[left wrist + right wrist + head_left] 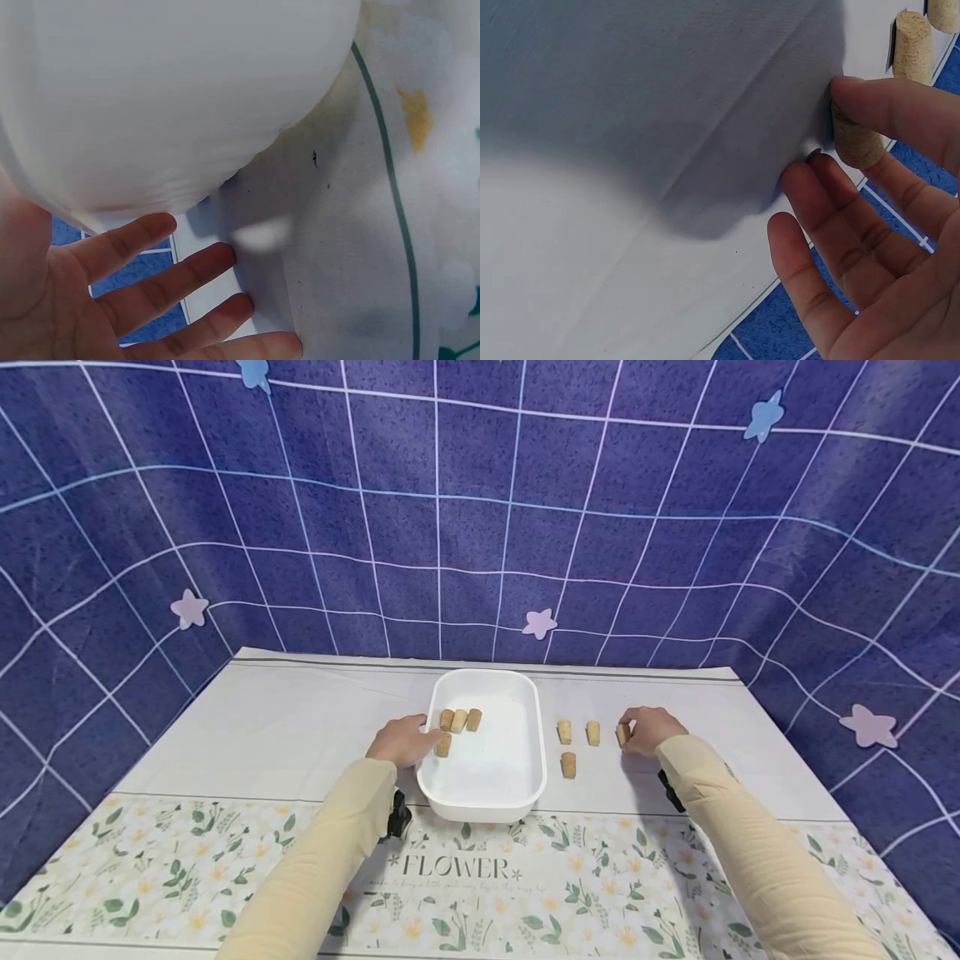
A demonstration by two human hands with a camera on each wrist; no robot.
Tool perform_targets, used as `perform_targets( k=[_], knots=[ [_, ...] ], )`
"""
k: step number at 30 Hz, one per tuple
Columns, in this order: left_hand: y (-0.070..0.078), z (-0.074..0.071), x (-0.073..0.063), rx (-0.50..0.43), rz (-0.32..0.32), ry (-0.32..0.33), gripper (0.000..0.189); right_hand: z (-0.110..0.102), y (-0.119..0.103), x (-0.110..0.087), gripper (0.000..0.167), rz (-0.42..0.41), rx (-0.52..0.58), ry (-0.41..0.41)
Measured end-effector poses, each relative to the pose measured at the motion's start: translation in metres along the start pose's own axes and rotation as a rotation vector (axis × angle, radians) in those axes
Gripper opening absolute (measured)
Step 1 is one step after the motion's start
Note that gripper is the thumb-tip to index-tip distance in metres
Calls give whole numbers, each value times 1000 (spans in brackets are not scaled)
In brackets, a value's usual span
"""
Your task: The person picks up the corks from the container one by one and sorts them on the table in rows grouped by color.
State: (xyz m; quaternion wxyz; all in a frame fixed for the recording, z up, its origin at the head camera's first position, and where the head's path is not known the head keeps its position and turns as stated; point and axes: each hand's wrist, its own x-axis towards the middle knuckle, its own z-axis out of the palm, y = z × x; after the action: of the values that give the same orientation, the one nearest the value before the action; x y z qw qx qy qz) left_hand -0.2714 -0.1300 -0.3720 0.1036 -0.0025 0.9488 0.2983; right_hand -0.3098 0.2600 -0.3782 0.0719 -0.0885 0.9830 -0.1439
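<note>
A white tray (491, 814) stands mid-table. My left hand (405, 742) holds its left rim, thumb over the edge and inside; in the left wrist view the spread fingers (165, 289) lie along the outside wall. Several corks, among them a cork (474, 719), are grouped at the tray's left side, one beside the thumb. Right of the tray, my right hand (651, 730) pinches a cork (857, 142) between thumb and index finger, low over the white cloth. Its other fingers are spread loosely.
Between tray and right hand are a light cork (565, 732), another cork (593, 732) and, nearer the front, a browner cork (568, 765). A floral cloth strip (465, 881) covers the front of the table. Behind hangs a blue gridded curtain (480, 527).
</note>
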Motion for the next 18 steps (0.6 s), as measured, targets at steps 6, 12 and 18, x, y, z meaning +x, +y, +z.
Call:
perform_targets(
  k=[6,12,18],
  knots=[
    [1,-1,-1,-1,-1,-2,57,0,1,0,46,-7,-4,-1],
    [2,-1,-4,-13,-5,2,56,1,0,1,47,-11,-6,-7],
    [1,0,-2,-2,-2,5,57,0,-2,-1,53,2,-1,-27]
  ],
)
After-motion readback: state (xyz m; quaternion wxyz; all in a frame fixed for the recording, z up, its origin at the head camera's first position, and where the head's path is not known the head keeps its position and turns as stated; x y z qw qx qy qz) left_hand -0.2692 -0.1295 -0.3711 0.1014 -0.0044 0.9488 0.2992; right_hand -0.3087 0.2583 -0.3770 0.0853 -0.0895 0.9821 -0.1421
